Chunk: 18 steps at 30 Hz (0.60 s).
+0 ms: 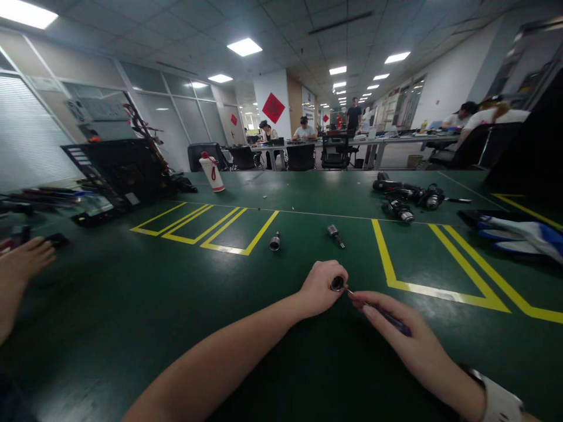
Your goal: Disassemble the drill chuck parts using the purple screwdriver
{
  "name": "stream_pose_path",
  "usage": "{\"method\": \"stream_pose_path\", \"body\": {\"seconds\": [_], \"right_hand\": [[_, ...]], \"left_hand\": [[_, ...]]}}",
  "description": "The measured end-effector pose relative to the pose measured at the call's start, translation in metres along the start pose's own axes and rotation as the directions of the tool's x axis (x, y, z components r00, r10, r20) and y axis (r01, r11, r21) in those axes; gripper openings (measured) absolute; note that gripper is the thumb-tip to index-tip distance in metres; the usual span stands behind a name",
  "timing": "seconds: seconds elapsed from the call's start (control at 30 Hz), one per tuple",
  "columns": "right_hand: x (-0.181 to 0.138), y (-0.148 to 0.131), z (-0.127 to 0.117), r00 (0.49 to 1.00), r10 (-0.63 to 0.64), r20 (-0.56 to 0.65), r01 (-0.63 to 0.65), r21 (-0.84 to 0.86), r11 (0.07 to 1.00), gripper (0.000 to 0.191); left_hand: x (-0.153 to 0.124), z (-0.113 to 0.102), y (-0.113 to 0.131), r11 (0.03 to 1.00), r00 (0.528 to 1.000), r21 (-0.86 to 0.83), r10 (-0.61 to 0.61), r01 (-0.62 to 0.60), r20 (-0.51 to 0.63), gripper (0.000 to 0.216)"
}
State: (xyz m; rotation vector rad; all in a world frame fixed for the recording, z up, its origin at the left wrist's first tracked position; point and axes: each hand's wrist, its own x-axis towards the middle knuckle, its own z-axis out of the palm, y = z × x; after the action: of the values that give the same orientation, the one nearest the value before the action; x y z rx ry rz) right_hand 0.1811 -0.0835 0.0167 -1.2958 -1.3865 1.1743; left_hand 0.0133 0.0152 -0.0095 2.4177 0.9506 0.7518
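My left hand [321, 287] is closed around a round metal socket [337, 283], its hollow end facing me. In my right hand [396, 319] is a slim screwdriver [390, 320] with a dark handle. Its thin shaft points left, and the tip meets the socket's rim or lies just beside it; I cannot tell which. Beyond my hands, two similar metal pieces lie on the green table: one socket [275, 241] with its open end toward me, and another socket [335, 235] on its side, its narrow shank pointing toward me.
Yellow tape [444, 291] marks boxes on the table. Black power tools [409, 193] lie at the far right, near blue-and-white gloves [519, 234]. A white cup [212, 172] stands at the back left. Another person's hand [29, 258] reaches in at far left, near a black rack [127, 170].
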Motion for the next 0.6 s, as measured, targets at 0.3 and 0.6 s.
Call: {"method": "stream_pose_path", "body": {"seconds": [0.3, 0.6], "right_hand": [[0.0048, 0.0061, -0.0015, 0.986, 0.133, 0.098, -0.162, 0.405, 0.9, 0.031], [0.0013, 0.0043, -0.0013, 0.997, 0.047, 0.059, -0.054, 0.124, 0.991, 0.037]], "left_hand": [[-0.0001, 0.0014, -0.0011, 0.985, 0.999, -0.169, -0.03, 0.024, -0.031, 0.012], [-0.0004, 0.0017, -0.0006, 0.989, 0.994, -0.124, -0.094, 0.086, -0.061, 0.011]]}}
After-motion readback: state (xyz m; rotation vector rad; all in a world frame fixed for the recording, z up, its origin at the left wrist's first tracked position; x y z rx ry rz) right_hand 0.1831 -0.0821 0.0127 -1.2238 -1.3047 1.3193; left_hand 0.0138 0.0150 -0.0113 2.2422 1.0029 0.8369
